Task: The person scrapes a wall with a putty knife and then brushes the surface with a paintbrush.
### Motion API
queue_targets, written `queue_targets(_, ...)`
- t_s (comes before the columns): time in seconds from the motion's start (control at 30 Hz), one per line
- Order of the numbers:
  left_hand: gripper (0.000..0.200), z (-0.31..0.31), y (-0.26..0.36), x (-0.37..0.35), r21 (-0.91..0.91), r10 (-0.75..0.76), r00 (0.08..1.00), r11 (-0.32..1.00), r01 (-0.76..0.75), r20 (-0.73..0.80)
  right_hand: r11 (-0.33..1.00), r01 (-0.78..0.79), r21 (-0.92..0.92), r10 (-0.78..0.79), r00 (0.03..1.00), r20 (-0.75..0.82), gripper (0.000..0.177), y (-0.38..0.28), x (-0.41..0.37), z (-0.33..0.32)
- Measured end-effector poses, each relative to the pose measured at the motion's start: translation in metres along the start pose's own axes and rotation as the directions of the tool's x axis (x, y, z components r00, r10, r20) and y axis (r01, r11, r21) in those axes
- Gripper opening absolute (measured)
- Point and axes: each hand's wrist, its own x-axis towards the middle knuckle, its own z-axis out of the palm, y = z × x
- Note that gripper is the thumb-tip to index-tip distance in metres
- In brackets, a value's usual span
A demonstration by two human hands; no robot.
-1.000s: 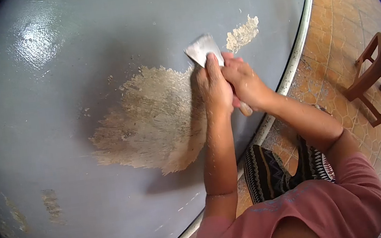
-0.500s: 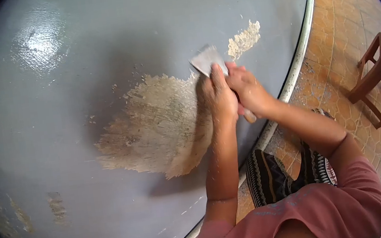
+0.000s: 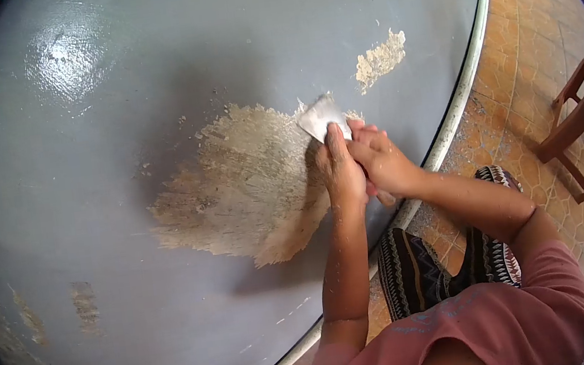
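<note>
Grip: a scraper (image 3: pixel 322 116) is clasped by both hands, its handle wrapped by the right hand (image 3: pixel 389 165) and the left hand (image 3: pixel 342 170) closed beside it, thumb laid along the blade.
Blade: it is held at the upper right edge of the large bare patch (image 3: pixel 242 188), over the grey surface (image 3: pixel 201 332).
Large patch: coating is gone across its ragged area; loose crumbs are seen by its upper left edge.
Small patch (image 3: pixel 381 62): a paler spot is bared farther up, separated by grey coating.
Progress: only part is judged done; most of the visible surface is coated.
Pale rim (image 3: pixel 446 122): the surface is bordered by it.
Tiled floor (image 3: pixel 506 25): it is littered with flakes near the rim.
Brown stool (image 3: pixel 569 137): it is seen well apart, at right.
</note>
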Motion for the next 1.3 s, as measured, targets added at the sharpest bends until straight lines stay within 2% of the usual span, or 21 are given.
queue_targets(0.03, 0.045, -0.001, 0.002, 0.003, 0.023, -0.003, 1.0, 1.0, 0.003, -0.009, 0.999, -0.021, 0.032, 0.02, 0.999, 0.042, 0.026, -0.004, 0.002, -0.002)
queue_targets(0.07, 0.046, 0.004, 0.0, 0.005, -0.139, -0.015, 1.0, 0.99, 0.017, 0.013, 0.996, -0.051, 0.067, 0.046, 0.996, 0.081, 0.026, -0.012, 0.004, -0.007)
queue_targets(0.1, 0.046, 0.003, 0.0, 0.002, -0.115, -0.01, 1.0, 0.993, 0.01, 0.002, 0.992, -0.078, 0.097, 0.066, 0.99, 0.122, 0.027, -0.017, 0.005, -0.009)
queue_targets(0.2, 0.048, 0.002, 0.001, -0.006, -0.012, 0.017, 0.999, 1.0, -0.017, -0.044, 0.998, -0.046, 0.03, 0.045, 0.999, 0.023, 0.03, -0.005, -0.003, 0.001)
queue_targets(0.3, 0.049, -0.01, -0.012, 0.002, -0.023, 0.089, 0.996, 0.996, -0.09, -0.03, 0.998, 0.017, -0.058, -0.018, 1.0, -0.021, 0.031, 0.002, 0.002, 0.006)
queue_targets(0.37, 0.042, 0.002, 0.023, 0.01, -0.039, 0.007, 1.0, 0.999, -0.007, 0.0, 0.987, 0.043, -0.155, -0.044, 0.999, -0.001, 0.029, -0.03, 0.011, 0.007)
queue_targets(0.4, 0.043, 0.008, 0.037, 0.017, 0.013, 0.061, 0.994, 0.998, -0.063, 0.087, 0.997, 0.08, -0.015, -0.08, 0.996, 0.025, 0.031, -0.045, 0.013, 0.009)
queue_targets(0.5, 0.043, 0.006, 0.019, 0.017, 0.06, 0.095, 0.992, 0.993, -0.1, 0.088, 0.983, 0.15, -0.106, -0.147, 0.989, 0.027, 0.031, -0.023, 0.012, -0.005)
queue_targets(0.53, 0.043, -0.003, -0.003, 0.014, 0.049, 0.091, 0.993, 0.994, -0.095, 0.069, 0.999, 0.028, -0.045, -0.031, 0.998, -0.051, 0.031, -0.029, -0.006, 0.004)
queue_targets(0.57, 0.043, -0.011, -0.013, 0.008, -0.009, 0.033, 0.999, 0.999, -0.033, 0.038, 0.998, 0.051, -0.049, -0.054, 0.996, -0.065, 0.031, -0.02, -0.006, 0.007)
queue_targets(0.7, 0.043, -0.003, 0.023, 0.009, -0.001, 0.074, 0.997, 0.997, -0.074, -0.011, 0.998, 0.053, -0.014, -0.054, 0.998, -0.031, 0.032, -0.026, 0.007, 0.015)
queue_targets(0.73, 0.043, 0.002, 0.039, 0.018, -0.003, 0.073, 0.992, 0.997, -0.073, 0.106, 0.997, 0.072, 0.022, -0.071, 0.997, -0.032, 0.032, -0.039, 0.013, 0.014)
queue_targets(0.8, 0.044, 0.009, 0.046, 0.021, 0.03, 0.086, 0.986, 0.995, -0.091, 0.145, 0.993, 0.119, 0.008, -0.119, 0.992, 0.051, 0.032, -0.047, 0.019, 0.006)
queue_targets(0.83, 0.043, 0.004, 0.035, 0.021, 0.043, 0.107, 0.981, 0.992, -0.115, 0.16, 0.996, 0.085, 0.001, -0.085, 0.996, 0.01, 0.032, -0.039, 0.016, 0.004)
queue_targets(0.9, 0.044, -0.012, -0.003, 0.013, 0.121, 0.117, 0.991, 0.985, -0.124, 0.064, 1.0, 0.017, -0.008, -0.017, 0.997, -0.077, 0.032, -0.012, 0.0, 0.009)
queue_targets(0.97, 0.043, -0.019, -0.012, 0.001, 0.013, 0.036, 0.999, 0.999, -0.036, 0.033, 0.996, 0.067, -0.06, -0.073, 0.992, -0.102, 0.032, -0.003, -0.002, 0.018)
queue_targets(1.03, 0.042, -0.013, 0.007, 0.003, -0.019, 0.062, 0.998, 0.998, -0.061, 0.006, 0.99, 0.055, -0.132, -0.064, 0.996, -0.063, 0.032, -0.015, 0.0, 0.019)
queue_targets(1.07, 0.041, -0.007, 0.026, 0.004, -0.04, 0.049, 0.997, 0.998, -0.047, 0.062, 0.998, -0.008, -0.066, 0.005, 0.999, -0.047, 0.032, -0.029, 0.003, 0.02)
queue_targets(1.17, 0.041, 0.004, 0.053, 0.013, -0.047, 0.053, 0.991, 0.998, -0.048, 0.123, 0.995, 0.1, 0.008, -0.1, 0.994, 0.04, 0.032, -0.05, 0.014, 0.02)
queue_targets(1.2, 0.041, 0.0, 0.043, 0.013, -0.028, 0.074, 0.99, 0.997, -0.071, 0.121, 0.992, 0.126, 0.003, -0.126, 0.989, -0.075, 0.033, -0.039, 0.009, 0.023)
queue_targets(1.3, 0.043, -0.01, -0.012, -0.003, 0.017, 0.062, 0.998, 0.998, -0.061, -0.018, 1.0, -0.013, 0.007, 0.014, 0.996, -0.091, 0.032, -0.002, -0.011, 0.013)
